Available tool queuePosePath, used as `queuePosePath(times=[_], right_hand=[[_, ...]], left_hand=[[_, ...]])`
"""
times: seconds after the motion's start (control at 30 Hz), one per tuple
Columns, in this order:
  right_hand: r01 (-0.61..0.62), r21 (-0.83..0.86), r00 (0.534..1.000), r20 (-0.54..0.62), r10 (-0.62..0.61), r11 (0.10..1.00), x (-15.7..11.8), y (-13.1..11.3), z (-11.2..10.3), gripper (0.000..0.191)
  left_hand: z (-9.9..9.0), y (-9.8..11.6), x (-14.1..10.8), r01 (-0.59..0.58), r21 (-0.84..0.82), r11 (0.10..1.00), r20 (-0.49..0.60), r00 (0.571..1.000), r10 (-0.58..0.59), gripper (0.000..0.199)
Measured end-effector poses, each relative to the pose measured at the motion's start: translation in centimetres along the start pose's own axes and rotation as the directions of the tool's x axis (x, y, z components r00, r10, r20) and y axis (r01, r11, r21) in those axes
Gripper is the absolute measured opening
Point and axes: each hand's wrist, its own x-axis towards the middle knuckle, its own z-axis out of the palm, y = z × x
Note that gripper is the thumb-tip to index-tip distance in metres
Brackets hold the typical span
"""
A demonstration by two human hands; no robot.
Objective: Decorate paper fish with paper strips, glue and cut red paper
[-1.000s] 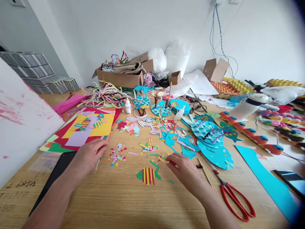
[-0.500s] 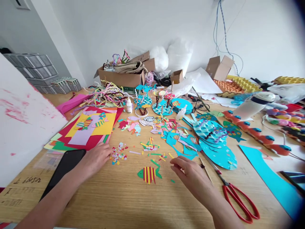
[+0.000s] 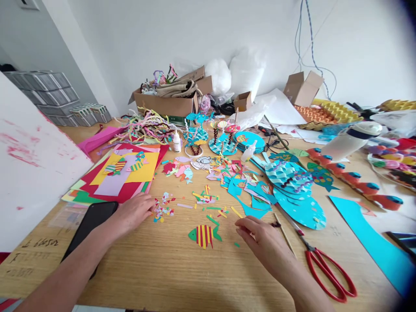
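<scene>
A green paper fish (image 3: 205, 235) with red and yellow stripes lies flat on the table between my hands. My left hand (image 3: 138, 209) rests at the edge of a pile of tiny coloured paper bits (image 3: 164, 209), its fingers loosely bent, with nothing visible in them. To the right of the fish, my right hand (image 3: 255, 232) hovers or rests low over the wood, thumb a little apart from the fingers and no object showing in it. Thin paper strips (image 3: 205, 198) in yellow, green and lilac are scattered above the fish. Red-handled scissors (image 3: 329, 273) lie beyond my right wrist.
A black phone (image 3: 87, 225) lies under my left forearm, near stacked coloured paper sheets (image 3: 94, 180). Blue paper scraps (image 3: 242, 195), glue bottles (image 3: 177, 142) and blue discs (image 3: 303, 212) spread farther back. A wooden stick (image 3: 285, 234) lies beside my right hand.
The view has shifted slightly. Both hands keep nearly the same pose, and the striped fish stays in place on the table.
</scene>
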Motion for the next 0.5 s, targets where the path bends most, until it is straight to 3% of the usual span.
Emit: queuePosePath(times=[0.3,0.5], right_hand=[[-0.047,-0.021,0.999,0.026,0.048,0.999,-0.52,0.85,0.33,0.029],[-0.073,-0.022,0.996,0.058,0.074,0.997,-0.59,0.85,0.53,0.031]], left_hand=[[-0.48,-0.65,0.65,-0.057,-0.021,0.998,0.078,0.995,0.058,0.014],[-0.35,-0.6,0.84,-0.058,-0.041,0.997,0.074,0.995,0.061,0.013]])
